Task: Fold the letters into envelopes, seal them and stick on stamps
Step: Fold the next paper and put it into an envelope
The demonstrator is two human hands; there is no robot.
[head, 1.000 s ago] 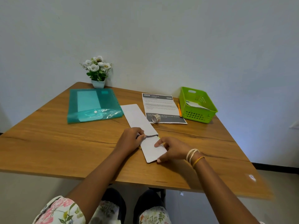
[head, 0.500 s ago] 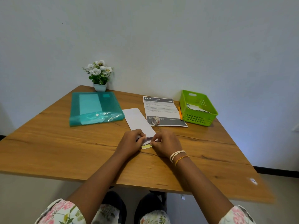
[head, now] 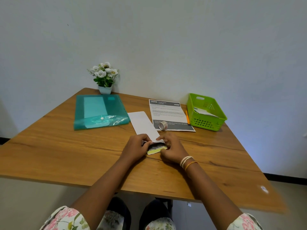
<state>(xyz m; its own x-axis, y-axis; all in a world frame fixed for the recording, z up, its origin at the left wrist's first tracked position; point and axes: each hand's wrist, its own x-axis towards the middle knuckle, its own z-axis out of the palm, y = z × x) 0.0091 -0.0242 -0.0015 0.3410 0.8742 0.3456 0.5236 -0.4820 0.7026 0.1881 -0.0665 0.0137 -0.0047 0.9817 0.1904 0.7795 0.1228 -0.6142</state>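
While both hands work at mid-frame, a wooden table (head: 66, 155) stands against a pale wall (head: 166, 39).
Left hand (head: 136, 147) and right hand (head: 172, 149) pinch the folded letter (head: 156, 149) at the mouth of the white envelope (head: 143, 123); a green basket (head: 206, 112) sits at right, a teal folder (head: 99, 112) and flowers (head: 104, 77) at left.

table (head: 66, 146): matt grained wood | folder (head: 99, 112): glossy translucent plastic | basket (head: 207, 123): perforated plastic | envelope (head: 142, 123): matt paper
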